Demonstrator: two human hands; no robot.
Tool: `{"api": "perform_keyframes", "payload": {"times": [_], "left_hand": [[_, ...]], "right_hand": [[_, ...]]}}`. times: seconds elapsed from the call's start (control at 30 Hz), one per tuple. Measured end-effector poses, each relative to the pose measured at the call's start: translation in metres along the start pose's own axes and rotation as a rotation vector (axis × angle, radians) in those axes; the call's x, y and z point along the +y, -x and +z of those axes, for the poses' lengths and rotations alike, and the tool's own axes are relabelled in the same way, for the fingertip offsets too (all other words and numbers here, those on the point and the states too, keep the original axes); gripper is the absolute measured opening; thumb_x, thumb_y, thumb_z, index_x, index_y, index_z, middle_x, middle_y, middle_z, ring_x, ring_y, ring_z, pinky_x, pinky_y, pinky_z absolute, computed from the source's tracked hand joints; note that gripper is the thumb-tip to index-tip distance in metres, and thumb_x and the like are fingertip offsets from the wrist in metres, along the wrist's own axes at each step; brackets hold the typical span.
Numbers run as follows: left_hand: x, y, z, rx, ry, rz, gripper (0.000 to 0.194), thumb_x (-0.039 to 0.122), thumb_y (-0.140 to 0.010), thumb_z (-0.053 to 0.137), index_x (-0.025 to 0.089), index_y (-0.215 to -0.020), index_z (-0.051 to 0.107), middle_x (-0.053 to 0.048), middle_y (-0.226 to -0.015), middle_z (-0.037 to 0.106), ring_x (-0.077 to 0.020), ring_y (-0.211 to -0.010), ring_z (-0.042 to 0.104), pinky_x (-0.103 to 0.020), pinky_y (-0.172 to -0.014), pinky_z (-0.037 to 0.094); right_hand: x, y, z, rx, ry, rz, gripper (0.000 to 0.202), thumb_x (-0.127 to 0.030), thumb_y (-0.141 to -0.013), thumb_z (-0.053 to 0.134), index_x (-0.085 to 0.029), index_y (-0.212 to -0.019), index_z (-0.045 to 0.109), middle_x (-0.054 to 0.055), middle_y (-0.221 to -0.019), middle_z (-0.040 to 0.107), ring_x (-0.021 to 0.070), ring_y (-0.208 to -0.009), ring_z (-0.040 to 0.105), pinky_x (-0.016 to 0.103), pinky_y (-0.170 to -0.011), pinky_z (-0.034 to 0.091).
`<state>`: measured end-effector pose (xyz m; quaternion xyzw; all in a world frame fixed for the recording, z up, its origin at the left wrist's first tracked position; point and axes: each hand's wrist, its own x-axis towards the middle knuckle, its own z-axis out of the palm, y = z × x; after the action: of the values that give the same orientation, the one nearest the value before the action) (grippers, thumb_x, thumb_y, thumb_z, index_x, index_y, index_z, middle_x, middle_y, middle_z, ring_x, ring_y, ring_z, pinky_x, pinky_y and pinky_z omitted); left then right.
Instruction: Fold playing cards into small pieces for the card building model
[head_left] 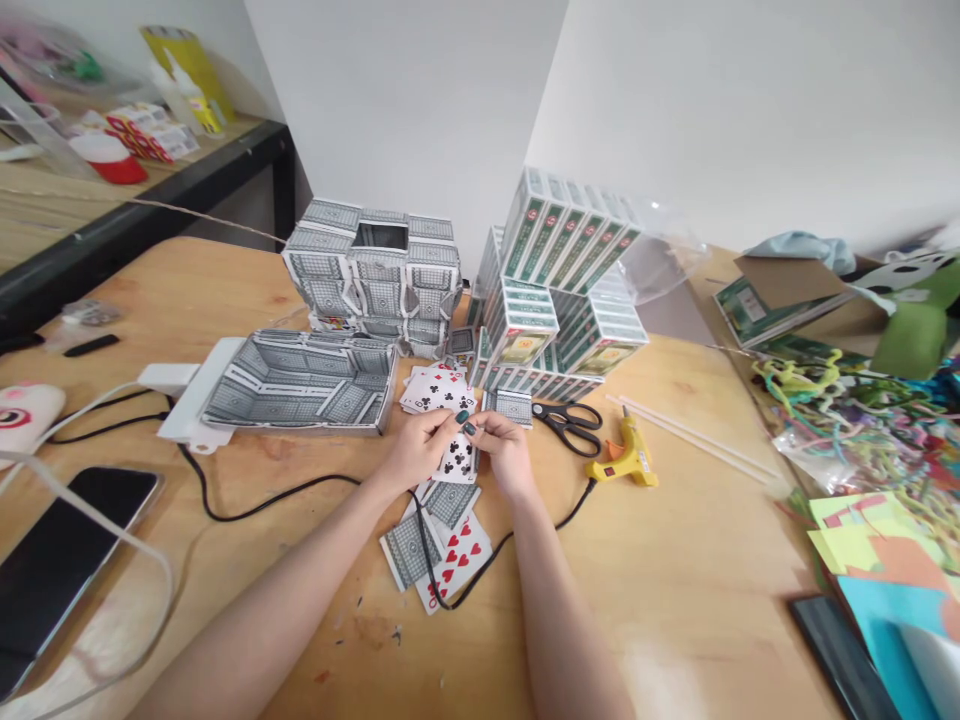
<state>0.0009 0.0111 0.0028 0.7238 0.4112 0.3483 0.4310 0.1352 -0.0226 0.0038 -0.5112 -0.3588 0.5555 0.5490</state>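
My left hand and my right hand meet above the middle of the table, fingers pinched with the fingertips nearly touching. Whatever lies between them is too small to make out. Just below the fingertips is a black-suit playing card, partly covered by the hands. Behind them lies a fanned pile of face-up cards. Nearer the front, loose cards lie under a black cable. An open tray made of grey-backed cards stands to the left, with a larger card-covered structure behind it.
Stacked green-and-white card boxes stand at the back. Black scissors and a yellow glue gun lie right of my hands, near clear glue sticks. A phone is at left. Coloured pipe cleaners and papers crowd the right.
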Motion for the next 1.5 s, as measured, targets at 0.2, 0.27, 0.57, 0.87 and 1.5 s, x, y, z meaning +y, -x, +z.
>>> {"api": "perform_keyframes", "payload": {"times": [0.2,0.27,0.57,0.87,1.5], "left_hand": [[-0.0021,-0.0018,0.001,0.206,-0.096,-0.05,0.035,0.032,-0.085,0.042,0.016,-0.053,0.039,0.006,-0.047,0.031,-0.0071,-0.047,0.032,-0.02,-0.046,0.025],[-0.0026,-0.0017,-0.0003,0.228,-0.106,-0.06,0.033,0.032,-0.084,0.043,0.015,-0.056,0.046,0.005,-0.047,0.035,-0.0071,-0.047,0.034,-0.02,-0.047,0.027],[-0.0035,-0.0031,0.0009,0.071,0.105,-0.07,0.021,0.03,-0.078,0.052,0.014,-0.079,0.066,-0.001,-0.07,0.064,-0.0111,-0.063,0.054,-0.02,-0.059,0.043],[-0.0048,-0.0024,0.0019,-0.01,0.185,-0.16,0.023,0.025,-0.075,0.05,0.014,-0.077,0.07,-0.001,-0.064,0.066,-0.0156,-0.066,0.059,-0.023,-0.059,0.046],[0.0023,-0.0004,-0.0001,-0.316,0.679,-0.31,0.039,0.013,-0.075,0.043,0.017,-0.108,0.063,-0.003,-0.098,0.069,-0.015,-0.083,0.065,-0.034,-0.081,0.053]], "right_hand": [[0.0003,-0.0006,0.0008,-0.002,-0.058,-0.006,0.017,-0.035,-0.069,0.065,-0.019,-0.075,0.061,-0.003,-0.062,0.054,0.0101,-0.056,0.045,0.023,-0.056,0.035],[0.0015,-0.0011,0.001,0.016,-0.066,0.005,0.018,-0.036,-0.071,0.063,-0.019,-0.076,0.061,-0.003,-0.062,0.053,0.0097,-0.054,0.044,0.023,-0.054,0.034],[0.0061,-0.003,0.0008,0.201,0.187,-0.216,0.015,-0.033,-0.074,0.061,-0.018,-0.076,0.062,-0.001,-0.068,0.057,0.0127,-0.063,0.048,0.026,-0.062,0.038],[0.0053,-0.0032,-0.0017,0.246,0.334,-0.308,0.012,-0.027,-0.076,0.057,-0.018,-0.071,0.062,0.0,-0.07,0.055,0.0144,-0.069,0.049,0.027,-0.067,0.038],[0.0056,-0.0025,-0.007,0.329,0.235,-0.193,0.014,-0.031,-0.07,0.059,-0.017,-0.068,0.061,-0.001,-0.066,0.055,0.0137,-0.065,0.047,0.027,-0.064,0.038]]}}
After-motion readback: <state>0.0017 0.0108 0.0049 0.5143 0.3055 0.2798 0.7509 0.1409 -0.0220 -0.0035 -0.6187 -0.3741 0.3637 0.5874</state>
